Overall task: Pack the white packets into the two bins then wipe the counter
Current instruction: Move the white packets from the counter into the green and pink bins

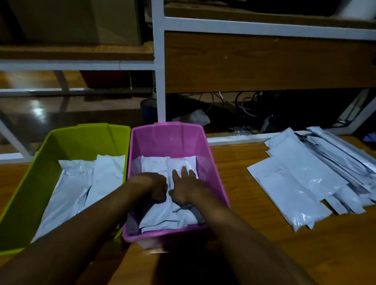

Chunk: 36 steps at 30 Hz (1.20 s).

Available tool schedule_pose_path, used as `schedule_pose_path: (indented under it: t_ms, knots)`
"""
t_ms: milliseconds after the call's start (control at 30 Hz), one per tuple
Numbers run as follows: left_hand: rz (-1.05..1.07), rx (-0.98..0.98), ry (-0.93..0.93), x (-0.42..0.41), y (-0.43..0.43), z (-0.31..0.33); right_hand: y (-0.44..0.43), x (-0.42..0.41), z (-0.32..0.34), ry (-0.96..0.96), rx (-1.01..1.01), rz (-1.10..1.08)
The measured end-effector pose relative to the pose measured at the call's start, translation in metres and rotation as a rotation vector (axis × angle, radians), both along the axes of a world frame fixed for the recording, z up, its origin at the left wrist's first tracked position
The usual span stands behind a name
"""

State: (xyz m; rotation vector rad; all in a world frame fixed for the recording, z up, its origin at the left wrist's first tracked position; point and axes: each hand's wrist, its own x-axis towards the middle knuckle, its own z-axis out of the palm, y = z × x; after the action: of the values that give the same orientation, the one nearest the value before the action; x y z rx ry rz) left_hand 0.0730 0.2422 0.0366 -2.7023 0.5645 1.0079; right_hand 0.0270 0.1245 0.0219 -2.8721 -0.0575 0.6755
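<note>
Both my hands are inside the pink bin, which stands on the wooden counter. My right hand lies flat with spread fingers, pressing on the white packets in the pink bin. Beside it, my left hand has its fingers curled down at the edge of a packet in that same pile. The green bin stands to the left, touching the pink one, and holds white packets too. A loose pile of white packets is spread over the counter to the right.
A white metal shelf frame with wooden boards rises just behind the bins. Cables and dark clutter sit under the shelf beyond the counter's back edge. A cardboard box stands on the upper left shelf.
</note>
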Motion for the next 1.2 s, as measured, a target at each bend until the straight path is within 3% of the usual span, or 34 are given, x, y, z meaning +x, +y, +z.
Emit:
schedule_pose_path:
  t_ms: [200, 300, 433, 533, 633, 700, 833, 933, 1200]
  knots:
    - [-0.036, 0.026, 0.038, 0.004, -0.001, 0.008, -0.01, 0.009, 0.003, 0.037, 0.09, -0.01]
    - [0.055, -0.052, 0.028, 0.004, 0.003, 0.016, -0.015, 0.005, 0.022, 0.0, 0.139, -0.031]
    - [0.091, -0.281, -0.313, -0.016, 0.002, 0.045, -0.03, -0.021, 0.069, -0.206, 0.418, -0.047]
    - [0.122, -0.57, -0.576, -0.058, -0.006, 0.063, -0.051, -0.058, 0.092, -0.339, 0.508, -0.113]
    - [0.148, -0.839, -0.773, -0.11, -0.026, 0.07, -0.079, -0.112, 0.096, -0.478, 0.717, -0.152]
    - [0.164, -0.951, -0.849, -0.146, -0.047, 0.069, -0.098, -0.153, 0.095, -0.522, 0.751, -0.195]
    - [0.245, -1.117, -0.824, -0.215, -0.095, 0.057, -0.145, -0.226, 0.085, -0.615, 0.733, -0.314]
    - [0.176, -1.171, -0.823, -0.251, -0.13, 0.043, -0.181, -0.265, 0.072, -0.667, 0.713, -0.355]
    - [0.171, -1.201, -0.652, -0.264, -0.215, 0.006, -0.272, -0.295, 0.047, -0.719, 0.572, -0.49]
